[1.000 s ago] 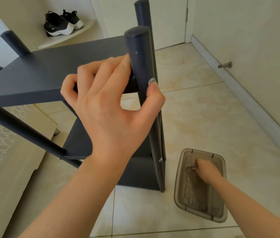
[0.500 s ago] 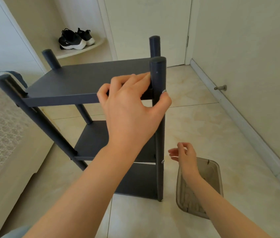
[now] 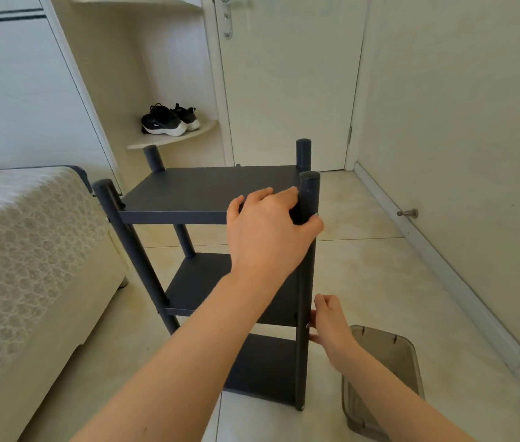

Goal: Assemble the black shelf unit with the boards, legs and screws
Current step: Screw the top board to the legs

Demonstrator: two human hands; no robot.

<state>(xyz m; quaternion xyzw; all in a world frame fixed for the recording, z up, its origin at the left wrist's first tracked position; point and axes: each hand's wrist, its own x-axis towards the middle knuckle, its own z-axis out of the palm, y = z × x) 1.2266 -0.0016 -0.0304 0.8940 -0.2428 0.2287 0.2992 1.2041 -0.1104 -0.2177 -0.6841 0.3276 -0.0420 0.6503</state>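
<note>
My left grip (image 3: 268, 231) holds the front leg (image 3: 304, 362) by the top board (image 3: 201, 189); right grip (image 3: 330, 323) touches that leg lower, closure unclear.

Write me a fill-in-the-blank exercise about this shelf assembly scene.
Of the three boards, the left hand grips the leg beside the ____ one. The right hand is at that leg, level with the ____ one. The brown bin sits on the floor to the ____ of that leg. Black ____ rest on the corner shelf.
Missing: top; middle; right; shoes.
</note>
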